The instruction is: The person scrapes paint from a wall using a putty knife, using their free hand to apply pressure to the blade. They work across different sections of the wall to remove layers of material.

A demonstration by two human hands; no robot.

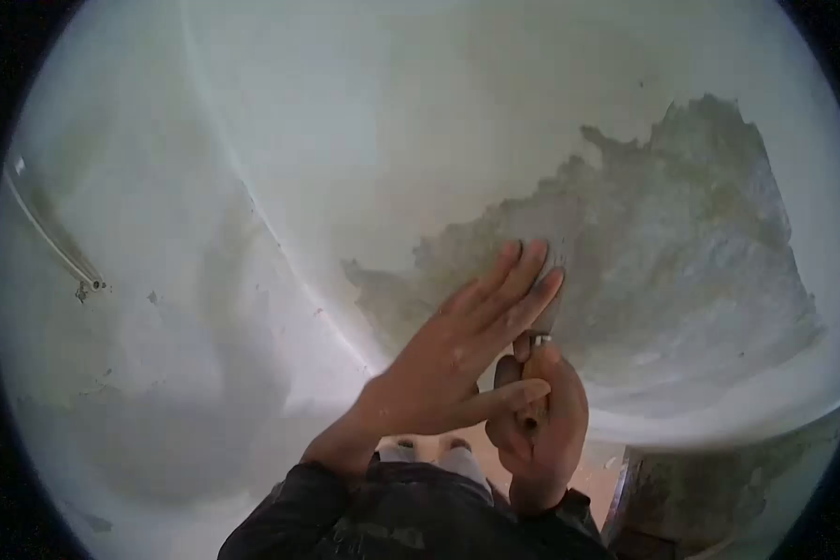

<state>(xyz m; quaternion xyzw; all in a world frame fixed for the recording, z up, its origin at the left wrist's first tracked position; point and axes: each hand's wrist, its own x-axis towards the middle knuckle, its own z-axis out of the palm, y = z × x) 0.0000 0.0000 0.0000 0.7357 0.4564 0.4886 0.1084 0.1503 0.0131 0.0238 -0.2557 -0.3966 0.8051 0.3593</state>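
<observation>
My right hand (pixel 555 420) is wrapped round the wooden handle of a scraper (pixel 553 315). Its thin metal blade points up, against or very close to a wall with a rough grey patch (pixel 663 243). My left hand (pixel 457 350) is open, its fingers stretched out and pressing along the blade's left side. The left thumb reaches across to the handle near my right hand. Much of the blade is hidden under the left fingers. Around the patch, the wall's white coating (pixel 457 103) has a jagged edge.
A wall corner (pixel 285 252) runs down to the left of my hands. On the left wall, a white cable (pixel 47 229) comes out of a small hole. Below at right is a dark recess (pixel 700 495). My feet (pixel 429 446) stand on the floor beneath.
</observation>
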